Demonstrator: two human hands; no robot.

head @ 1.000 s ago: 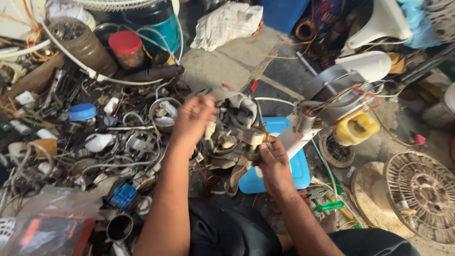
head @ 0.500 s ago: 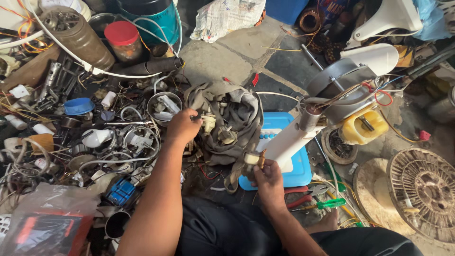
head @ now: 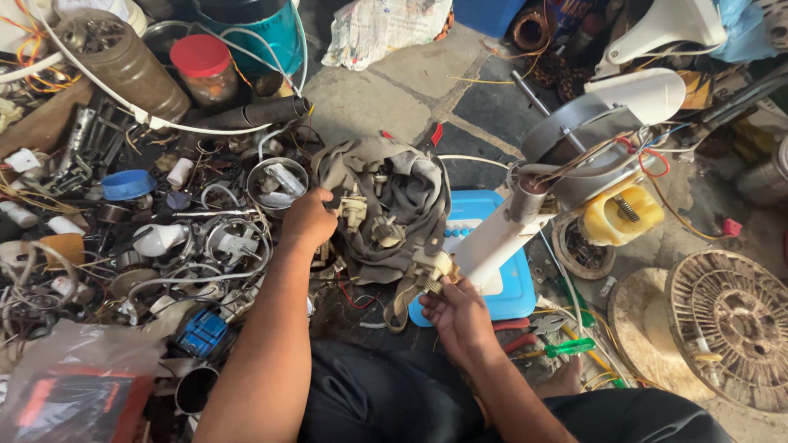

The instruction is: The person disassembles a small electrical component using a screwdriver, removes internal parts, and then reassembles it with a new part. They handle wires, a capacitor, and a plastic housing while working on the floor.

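My left hand [head: 307, 220] reaches into a grey cloth [head: 402, 205] spread on the floor, fingers closed on a small cream-coloured part [head: 353, 209] among several like it. My right hand [head: 455, 316] grips a cream switch-like part [head: 433, 267] at the lower end of a white fan neck [head: 497, 238]. That neck leads up to a grey motor housing [head: 574, 143] with loose coloured wires [head: 648, 156]. The fan assembly lies over a blue plastic box [head: 513, 291].
A heap of metal rings, wires and small parts [head: 164, 246] covers the floor on the left, with jars [head: 201, 66] and a teal bucket [head: 263, 33] behind. A round fan grille [head: 730, 328], a yellow part [head: 624, 213] and a green-handled screwdriver [head: 566, 349] lie to the right.
My left hand has dropped from above the cloth down into it onto a small part. My right hand has shifted lower along the fan neck's end.
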